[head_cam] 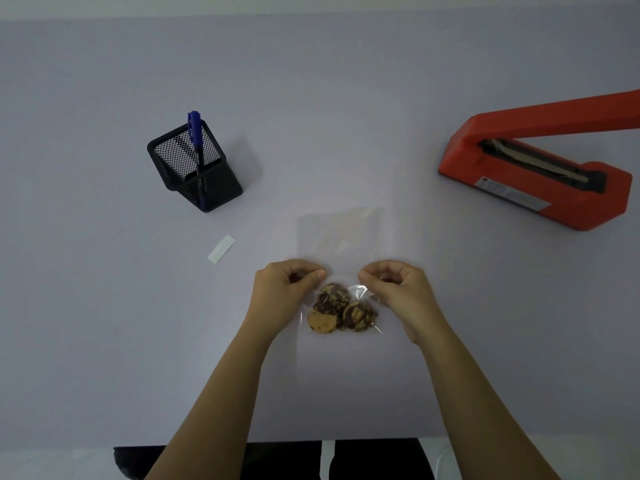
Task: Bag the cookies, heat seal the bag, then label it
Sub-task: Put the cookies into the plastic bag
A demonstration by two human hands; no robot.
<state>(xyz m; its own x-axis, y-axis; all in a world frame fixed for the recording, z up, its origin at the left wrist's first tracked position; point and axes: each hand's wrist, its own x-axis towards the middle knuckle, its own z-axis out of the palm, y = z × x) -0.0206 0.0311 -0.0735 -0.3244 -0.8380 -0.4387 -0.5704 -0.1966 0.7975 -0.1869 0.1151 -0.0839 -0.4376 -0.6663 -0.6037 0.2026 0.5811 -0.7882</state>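
Lilac bench [104, 306] carries a mesh pot [194, 168] and a label [221, 249] at left. At centre, left hand [280, 292] and right hand [398, 289], fingers curled, pinch the clear bag [341, 233] just above the cookies [341, 311]. Its long axis runs up the frame, with what looks like the open mouth at the top. I think the slick film could slip and spill them. A red sealer [533, 168] sits at right.
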